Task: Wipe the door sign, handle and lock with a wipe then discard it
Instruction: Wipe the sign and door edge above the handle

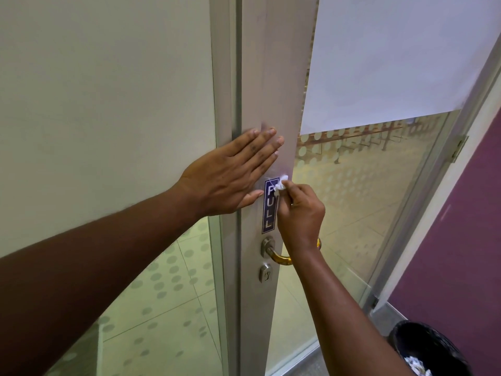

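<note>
A narrow blue sign [270, 210] reading PULL runs down the grey door frame [271, 90]. My right hand [299, 215] pinches a small crumpled white wipe [280, 185] against the sign's upper right corner. My left hand [230, 175] lies flat with fingers spread on the frame, just left of and above the sign, holding nothing. Below the sign sits a brass lever handle [279, 257] on a silver rose, partly hidden behind my right wrist. The silver lock cylinder [266, 273] is under it.
A black bin [423, 348] with crumpled white paper inside stands at the bottom right by a purple wall [461, 240]. The door's glass pane [352, 199] has frosted dots, and a white sheet [393, 55] covers its upper part. Another dotted glass panel is at the left.
</note>
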